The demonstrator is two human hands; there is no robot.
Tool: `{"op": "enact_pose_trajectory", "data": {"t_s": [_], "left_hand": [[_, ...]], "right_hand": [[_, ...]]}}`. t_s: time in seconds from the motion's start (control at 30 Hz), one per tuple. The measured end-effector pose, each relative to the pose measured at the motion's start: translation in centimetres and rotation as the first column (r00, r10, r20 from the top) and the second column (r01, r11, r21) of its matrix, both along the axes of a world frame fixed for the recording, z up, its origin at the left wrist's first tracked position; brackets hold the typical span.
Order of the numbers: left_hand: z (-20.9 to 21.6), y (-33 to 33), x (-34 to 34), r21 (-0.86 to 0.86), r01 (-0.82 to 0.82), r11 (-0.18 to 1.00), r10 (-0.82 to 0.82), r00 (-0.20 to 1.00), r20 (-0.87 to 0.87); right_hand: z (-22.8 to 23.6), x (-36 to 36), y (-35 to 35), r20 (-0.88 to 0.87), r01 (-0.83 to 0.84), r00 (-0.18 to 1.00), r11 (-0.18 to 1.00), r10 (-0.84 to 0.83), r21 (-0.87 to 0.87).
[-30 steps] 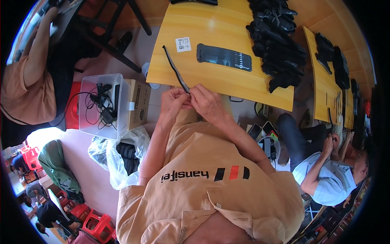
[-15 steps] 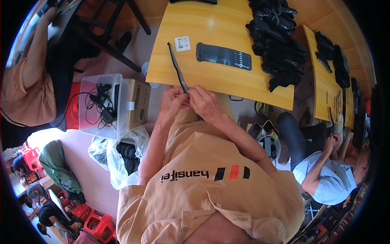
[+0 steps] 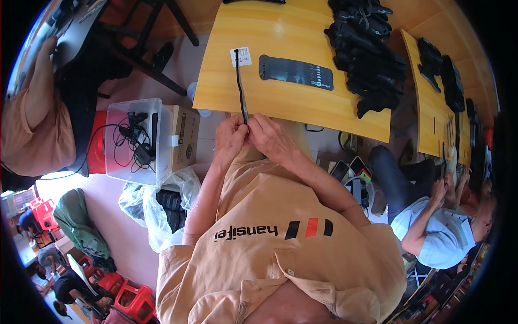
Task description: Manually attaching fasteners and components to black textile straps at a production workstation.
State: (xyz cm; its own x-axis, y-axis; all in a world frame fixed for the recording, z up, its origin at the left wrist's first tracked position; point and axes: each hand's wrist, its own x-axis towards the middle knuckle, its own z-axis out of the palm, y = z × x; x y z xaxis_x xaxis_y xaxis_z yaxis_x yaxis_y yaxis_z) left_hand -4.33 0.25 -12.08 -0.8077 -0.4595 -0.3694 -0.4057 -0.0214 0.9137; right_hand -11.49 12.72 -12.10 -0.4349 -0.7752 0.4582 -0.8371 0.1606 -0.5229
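Both my left hand and my right hand are closed at the table's near edge, fingertips pinching the near end of a narrow black strap. Its free length points away from me over the wooden table. The strap's far tip lies across a small white label. To the right of the strap, a flat dark strip of material with white print on its right end rests on the tabletop. The exact grip of each fingertip is partly hidden.
A long pile of black straps covers the table's right side. Left of my legs stand a clear plastic bin of cables and a cardboard box. A co-worker in a light blue shirt sits at the right, beside another table.
The strap's far end has swung to the right and now overlaps the white label. My hands have barely shifted and keep their pinch.
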Motion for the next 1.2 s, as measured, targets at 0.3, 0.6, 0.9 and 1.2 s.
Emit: {"op": "enact_pose_trajectory", "data": {"t_s": [0.3, 0.6, 0.9, 1.2], "left_hand": [[1.0, 0.0, 0.5, 0.054, 0.051, 0.997, -0.045, 0.993, -0.112], [4.3, -0.4, 1.2, -0.110, 0.092, 0.990, -0.108, 0.982, -0.153], [7.4, -1.1, 1.8, -0.466, 0.108, 0.878, -0.193, 0.971, -0.139], [9.3, -1.8, 2.6, 0.049, 0.081, 0.996, -0.060, 0.942, -0.330]], "right_hand": [[0.7, -1.0, -0.5, 0.147, 0.008, 0.989, 1.000, -0.003, -0.029], [2.8, -1.6, -1.1, 0.649, 0.015, 0.755, 0.988, 0.090, -0.154], [5.5, -2.0, -1.6, 0.745, -0.075, 0.644, 0.983, 0.176, -0.167], [8.4, -2.6, -1.5, 0.934, -0.195, 0.054, 0.921, 0.354, -0.338]]}}
